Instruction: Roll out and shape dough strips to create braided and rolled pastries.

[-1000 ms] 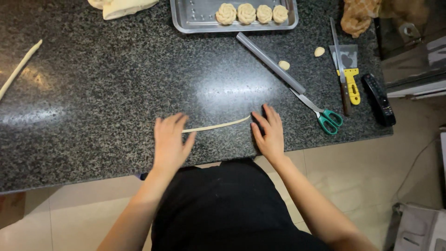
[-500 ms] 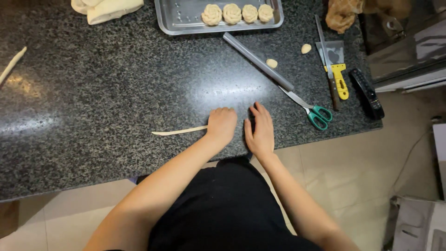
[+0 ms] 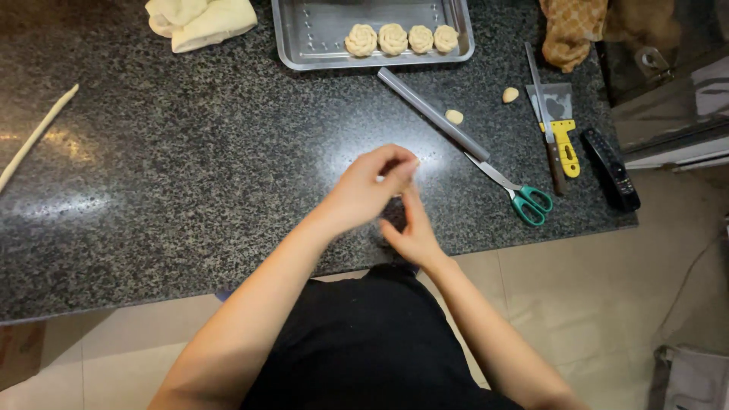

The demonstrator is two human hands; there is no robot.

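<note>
While held up just above the near edge of the counter (image 3: 190,175), meet in the middle: left hand (image 3: 364,190) above, right hand (image 3: 414,228) below and nearer the body, fingertips touching. Left fingertips pressed together, seemingly pinching a small pale dough piece (image 3: 414,162); too small and too covered to say more. Right fingers stretched up towards that pinch; cannot tell whether closed on anything.

Judging from this pose, handle softly: pinch with the pads only, without squeezing, since soft dough probably flattens or tears under a hard grip. Keep the work low over the stone, so that a slip lands on the counter and not on the floor beyond the near edge. Turn in small, even moves, and support from below with the right fingers.

Mind the surroundings. Scissors (image 3: 524,197) with green handles just to the right, touching the end of a metal rod (image 3: 433,114) running far-left. Two loose dough bits (image 3: 454,116) beside the rod. Far side, a tray (image 3: 304,45) with four rose-shaped dough pieces (image 3: 402,38) in a row. Far right, a yellow-handled scraper (image 3: 562,137). Far left, a long thin dough strand (image 3: 34,137), well apart.
</note>
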